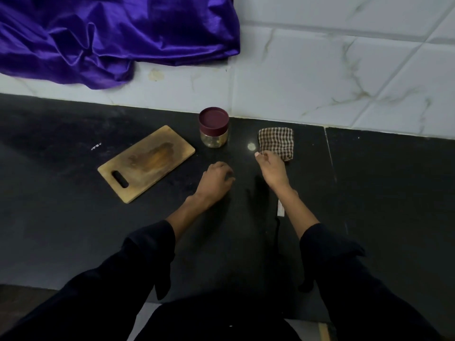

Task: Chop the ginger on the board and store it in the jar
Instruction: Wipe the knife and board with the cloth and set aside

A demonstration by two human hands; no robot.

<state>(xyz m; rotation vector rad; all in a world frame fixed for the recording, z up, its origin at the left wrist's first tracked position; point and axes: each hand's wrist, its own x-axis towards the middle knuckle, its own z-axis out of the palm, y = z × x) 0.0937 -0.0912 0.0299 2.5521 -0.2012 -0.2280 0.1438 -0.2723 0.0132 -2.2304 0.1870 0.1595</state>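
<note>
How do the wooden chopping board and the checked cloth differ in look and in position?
The wooden chopping board is plain brown, flat and rigid, with a handle slot; the checked cloth is soft, folded, with a brown-and-white pattern. The board lies left of the jar, the cloth right of it. No hand touches the board, while the right hand is at the cloth's near edge. Both rest on the black counter.

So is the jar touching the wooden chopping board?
Apart. The head view shows the jar standing beyond the board's far right corner, with a strip of dark counter between them.
</note>
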